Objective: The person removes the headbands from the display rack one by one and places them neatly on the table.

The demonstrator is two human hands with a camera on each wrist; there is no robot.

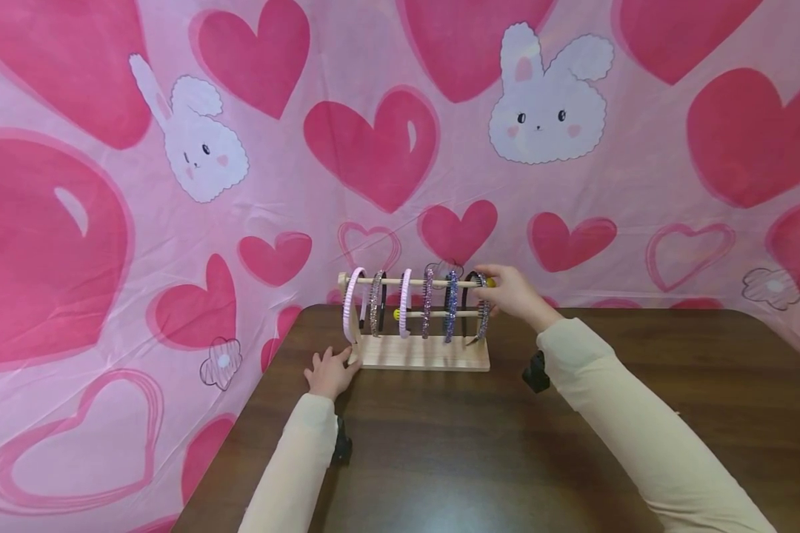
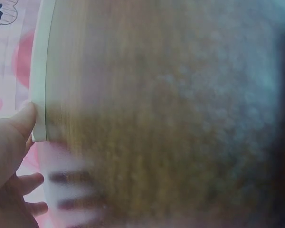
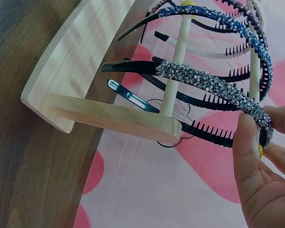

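Note:
A light wooden headband stand has two dowels with headbands hung along them. My right hand is at the right end of the upper dowel. In the right wrist view its thumb and forefinger pinch the top of a silver rhinestone headband with a black toothed underside. A blue rhinestone headband hangs just inward. My left hand holds the left front corner of the base between thumb and forefinger, other fingers spread. The left wrist view shows the thumb against the base's pale edge.
Two ribbed pale pink headbands, one at the left end and one mid-stand, hang with a gold glitter one and a purple one. The stand sits on a dark wooden table before a pink heart-patterned cloth.

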